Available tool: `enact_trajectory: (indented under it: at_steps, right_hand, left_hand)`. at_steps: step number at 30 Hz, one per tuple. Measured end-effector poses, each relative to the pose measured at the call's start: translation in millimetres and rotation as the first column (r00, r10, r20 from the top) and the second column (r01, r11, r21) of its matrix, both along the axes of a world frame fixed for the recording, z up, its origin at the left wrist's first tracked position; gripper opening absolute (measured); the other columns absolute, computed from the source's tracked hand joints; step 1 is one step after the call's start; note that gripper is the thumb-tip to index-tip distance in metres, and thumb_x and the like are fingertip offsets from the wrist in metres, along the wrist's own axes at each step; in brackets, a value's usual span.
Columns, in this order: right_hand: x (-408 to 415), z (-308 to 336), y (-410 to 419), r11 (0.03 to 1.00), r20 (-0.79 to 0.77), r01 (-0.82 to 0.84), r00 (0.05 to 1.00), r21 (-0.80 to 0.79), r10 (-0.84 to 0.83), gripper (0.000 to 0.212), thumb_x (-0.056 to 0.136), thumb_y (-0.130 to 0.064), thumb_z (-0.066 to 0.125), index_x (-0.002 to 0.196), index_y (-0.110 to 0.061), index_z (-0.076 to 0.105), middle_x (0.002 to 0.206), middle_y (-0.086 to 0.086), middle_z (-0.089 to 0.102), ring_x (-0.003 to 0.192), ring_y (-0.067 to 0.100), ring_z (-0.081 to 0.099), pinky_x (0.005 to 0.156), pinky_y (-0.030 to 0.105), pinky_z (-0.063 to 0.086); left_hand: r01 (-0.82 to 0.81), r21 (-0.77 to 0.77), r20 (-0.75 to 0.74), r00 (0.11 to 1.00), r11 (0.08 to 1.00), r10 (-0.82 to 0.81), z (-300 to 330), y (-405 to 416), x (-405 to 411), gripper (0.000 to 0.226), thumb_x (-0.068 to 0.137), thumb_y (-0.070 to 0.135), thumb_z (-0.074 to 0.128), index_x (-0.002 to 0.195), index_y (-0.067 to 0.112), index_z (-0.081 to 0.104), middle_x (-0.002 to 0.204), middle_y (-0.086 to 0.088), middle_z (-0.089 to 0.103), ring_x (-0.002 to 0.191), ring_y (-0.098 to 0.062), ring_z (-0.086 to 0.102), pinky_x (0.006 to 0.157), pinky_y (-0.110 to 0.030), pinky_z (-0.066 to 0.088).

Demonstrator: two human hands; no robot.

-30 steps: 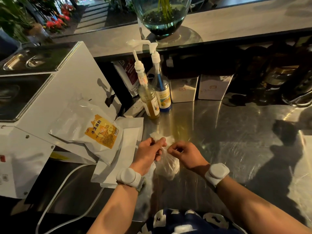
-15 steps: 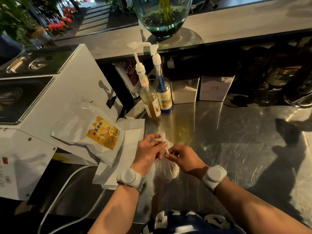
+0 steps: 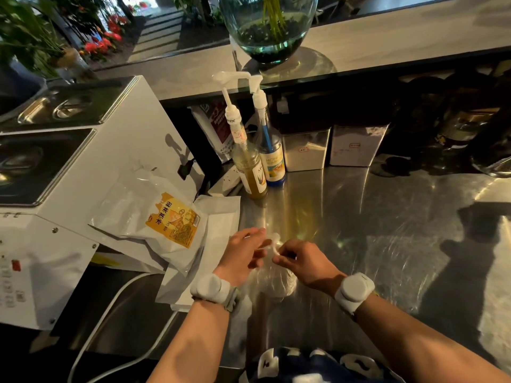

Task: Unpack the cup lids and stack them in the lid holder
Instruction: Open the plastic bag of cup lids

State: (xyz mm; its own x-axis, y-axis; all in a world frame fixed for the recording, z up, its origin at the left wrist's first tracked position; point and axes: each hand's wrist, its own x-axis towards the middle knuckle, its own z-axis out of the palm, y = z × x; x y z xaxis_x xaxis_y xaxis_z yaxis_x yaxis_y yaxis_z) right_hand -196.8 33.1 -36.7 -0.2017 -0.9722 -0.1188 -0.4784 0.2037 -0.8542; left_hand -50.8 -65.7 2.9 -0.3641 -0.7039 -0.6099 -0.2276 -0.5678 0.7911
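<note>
A clear plastic bag of cup lids (image 3: 272, 283) stands on the steel counter (image 3: 373, 244) close to its front edge. Its twisted top sticks up between my hands. My left hand (image 3: 243, 254) holds the bag's neck from the left, fingers curled toward it. My right hand (image 3: 300, 259) pinches the twisted plastic end from the right. The lids inside show only as a pale round stack through the plastic. No lid holder shows in this view.
Left of my hands lie white powder pouches (image 3: 154, 219), one with a yellow label, leaning on a white machine (image 3: 83, 175). Two pump syrup bottles (image 3: 249, 167) stand behind. Two metal canisters (image 3: 307, 149) sit at the back under a raised bar shelf with a glass bowl (image 3: 268, 29).
Both hands have worked at the bag's twisted top; the plastic end now sticks up between the fingers, and my hands sit slightly further apart. The bag has stayed in place.
</note>
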Motion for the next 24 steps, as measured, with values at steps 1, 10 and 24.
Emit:
enact_trajectory:
  at_steps: [1,10,24]
  right_hand:
    - [0.5,-0.1,0.7,1.000,0.002,-0.017,1.000,-0.012,0.017,0.023,0.092,-0.033,0.069,0.092,-0.010,0.071,0.086,0.002,0.065,0.077,0.016,0.058,0.071,0.022,0.043]
    - [-2.1,-0.3,0.3,0.999,0.035,0.045,0.998,-0.011,-0.044,0.028,0.094,-0.041,0.064,0.087,-0.014,0.068,0.070,-0.011,0.058,0.062,0.001,0.050,0.059,0.013,0.039]
    - [6.8,-8.3,1.2,0.988,0.034,0.145,0.989,-0.054,-0.144,0.016,0.084,-0.032,0.079,0.085,-0.019,0.068,0.069,-0.015,0.063,0.067,-0.005,0.059,0.063,0.007,0.042]
  left_hand:
    - [0.015,0.050,-0.072,0.997,0.999,-0.011,1.6,-0.5,0.4,0.033,0.099,0.020,0.068,0.131,0.017,0.059,0.107,-0.015,0.072,0.062,-0.014,0.057,0.049,-0.026,0.041]
    - [0.729,-0.398,0.534,0.678,0.557,-0.505,9.2,-22.4,5.1,0.007,0.095,0.029,0.072,0.091,0.035,0.072,0.129,0.018,0.061,0.102,0.003,0.057,0.085,-0.016,0.041]
    - [0.619,-0.148,0.301,0.771,0.771,-0.561,27.6,-33.2,9.0,0.061,0.088,0.072,0.059,0.054,0.023,0.071,0.086,-0.012,0.073,0.092,-0.030,0.069,0.098,-0.047,0.051]
